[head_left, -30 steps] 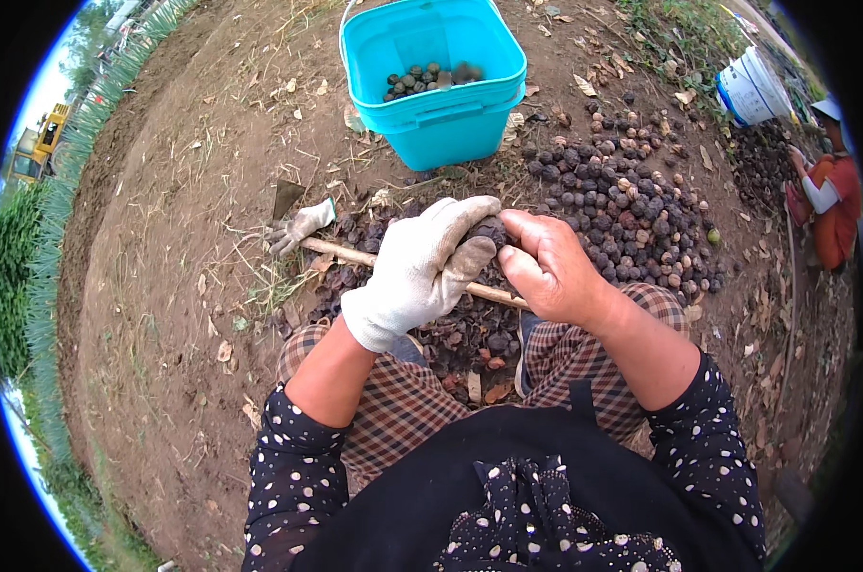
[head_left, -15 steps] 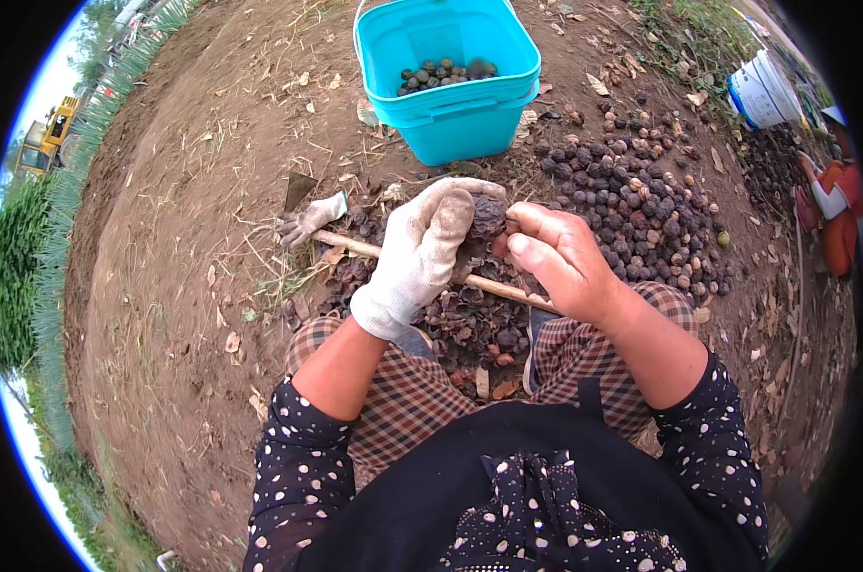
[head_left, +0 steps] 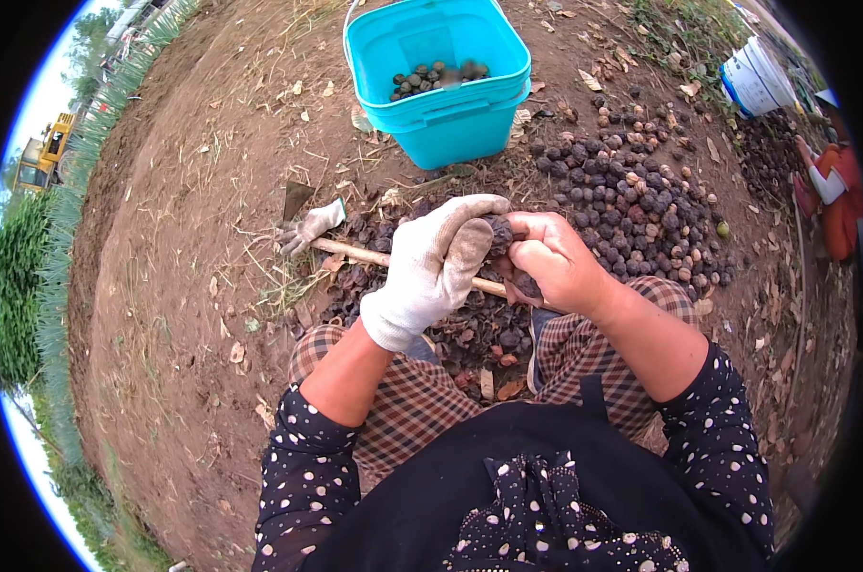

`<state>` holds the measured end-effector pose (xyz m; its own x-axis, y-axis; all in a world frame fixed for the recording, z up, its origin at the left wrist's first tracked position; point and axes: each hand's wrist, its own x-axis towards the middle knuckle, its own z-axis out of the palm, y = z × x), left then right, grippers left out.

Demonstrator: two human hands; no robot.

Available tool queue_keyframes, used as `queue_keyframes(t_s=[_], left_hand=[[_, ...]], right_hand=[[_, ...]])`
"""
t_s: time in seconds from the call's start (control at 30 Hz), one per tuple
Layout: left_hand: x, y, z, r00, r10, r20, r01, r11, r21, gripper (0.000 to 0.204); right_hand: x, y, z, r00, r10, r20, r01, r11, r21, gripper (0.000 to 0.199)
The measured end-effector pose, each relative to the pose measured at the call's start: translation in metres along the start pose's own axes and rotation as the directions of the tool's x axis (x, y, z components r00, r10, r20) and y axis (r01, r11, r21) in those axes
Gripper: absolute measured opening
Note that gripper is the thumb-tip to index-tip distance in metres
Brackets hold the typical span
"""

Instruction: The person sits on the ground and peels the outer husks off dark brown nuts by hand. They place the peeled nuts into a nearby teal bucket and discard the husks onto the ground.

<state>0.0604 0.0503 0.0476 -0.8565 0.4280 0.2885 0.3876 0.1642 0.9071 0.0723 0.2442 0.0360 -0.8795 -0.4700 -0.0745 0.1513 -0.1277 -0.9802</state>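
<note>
Head view | left hand (head_left: 426, 267): gloved fingers clasped dark nut (head_left: 500, 232) | right hand (head_left: 563, 264): bare fingers pinched peel (head_left: 521, 288) beside dark nut | bucket (head_left: 460, 133): stood beyond fingers | nut pile (head_left: 631, 205): lay right of fingers

This is an open-air plot, shown by bare brown soil (head_left: 164, 334), scattered dry leaves (head_left: 237, 352), green plants (head_left: 60, 276) and a yellow machine (head_left: 57, 141)

Dark nut (head_left: 500, 234): partly hidden between gloved left hand (head_left: 435, 262) and bare right hand (head_left: 567, 269). Wooden handle (head_left: 353, 252): middle stretch covered by the left hand. Turquoise bucket (head_left: 455, 136): cut off by the upper edge. Nuts inside (head_left: 417, 81): some blurred. Co-worker (head_left: 839, 214): partly lost at the dark right rim.
</note>
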Motion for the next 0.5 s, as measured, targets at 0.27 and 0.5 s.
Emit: queue_keyframes(t_s=[0.27, 0.5], left_hand=[[0.003, 0.008, 0.004, 0.948, -0.314, -0.046, 0.264, 0.862, -0.434, 0.065], [0.002, 0.005, 0.0, 0.945, -0.327, -0.003, 0.304, 0.882, -0.359, 0.059]], right_hand=[[0.0, -0.015, 0.003, 0.989, -0.146, -0.04, 0.139, 0.979, -0.148, 0.019], [-0.001, -0.024, -0.001, 0.947, -0.32, -0.004, 0.273, 0.815, -0.511, 0.02]])
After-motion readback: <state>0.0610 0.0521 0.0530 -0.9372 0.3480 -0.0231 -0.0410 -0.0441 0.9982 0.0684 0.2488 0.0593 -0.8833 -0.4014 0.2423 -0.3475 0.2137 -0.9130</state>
